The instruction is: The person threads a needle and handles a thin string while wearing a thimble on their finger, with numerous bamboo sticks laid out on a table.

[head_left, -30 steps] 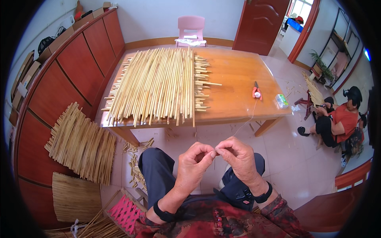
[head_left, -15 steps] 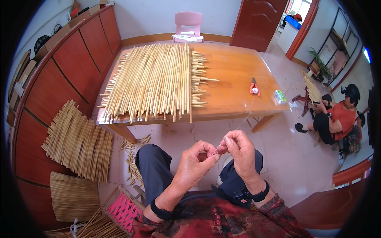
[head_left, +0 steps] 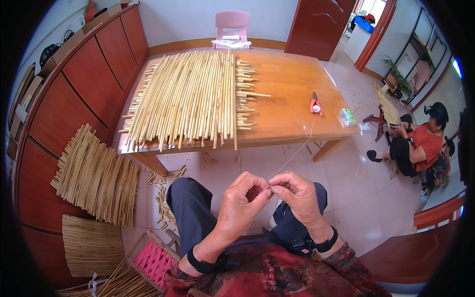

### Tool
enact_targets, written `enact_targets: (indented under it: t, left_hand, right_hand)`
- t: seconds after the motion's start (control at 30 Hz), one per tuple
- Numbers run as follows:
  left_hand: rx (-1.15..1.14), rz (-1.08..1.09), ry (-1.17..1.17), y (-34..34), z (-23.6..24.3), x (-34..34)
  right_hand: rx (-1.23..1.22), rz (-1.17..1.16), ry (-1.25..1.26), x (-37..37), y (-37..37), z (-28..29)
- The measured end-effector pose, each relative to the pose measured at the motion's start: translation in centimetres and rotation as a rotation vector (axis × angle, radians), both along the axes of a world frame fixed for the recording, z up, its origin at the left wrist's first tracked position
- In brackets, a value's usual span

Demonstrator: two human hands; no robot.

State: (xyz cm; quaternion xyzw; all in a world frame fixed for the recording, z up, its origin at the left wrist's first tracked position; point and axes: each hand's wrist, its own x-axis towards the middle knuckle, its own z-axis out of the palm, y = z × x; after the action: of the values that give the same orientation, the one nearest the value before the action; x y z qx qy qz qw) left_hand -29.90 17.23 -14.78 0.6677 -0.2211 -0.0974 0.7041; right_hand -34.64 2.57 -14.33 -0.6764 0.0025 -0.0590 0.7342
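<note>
Above my lap, my left hand and my right hand meet fingertip to fingertip, both closed in a pinch. Between them is a thin pale thread, with a short pinkish piece showing at the fingertips; whether a needle is there is too small to tell. From my fingers the thread runs up to a small white ball of thread on the wooden table. The ball rests against red-handled pliers. On the table's left half lies a layer of straight tan stalks over crosswise ones.
A green and white small box sits at the table's right edge. Stalk mats lean by red cabinets at left. Cut stalk pieces litter the floor. At right, a seated person handles stalks. A pink chair stands behind the table.
My right hand has come down and in against the left fingertips. The thread now hangs in a slacker, longer curve from the table.
</note>
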Motion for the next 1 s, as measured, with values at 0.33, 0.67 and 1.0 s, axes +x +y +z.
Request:
enact_targets:
  t: [0.33,0.67,1.0]
  left_hand:
    - [-0.078,-0.243,0.349,0.6,-1.2,-0.2]
    - [-0.156,-0.367,0.608,0.1,-1.7,-0.2]
    - [-0.377,-0.231,0.737,0.1,-3.0,0.0]
  right_hand:
    - [-1.039,-0.333,-0.510,0.9,-1.4,0.3]
    - [-0.705,-0.391,-0.346,1.6,-2.7,-1.6]
    - [-0.660,-0.426,-0.364,-0.7,-1.9,-1.3]
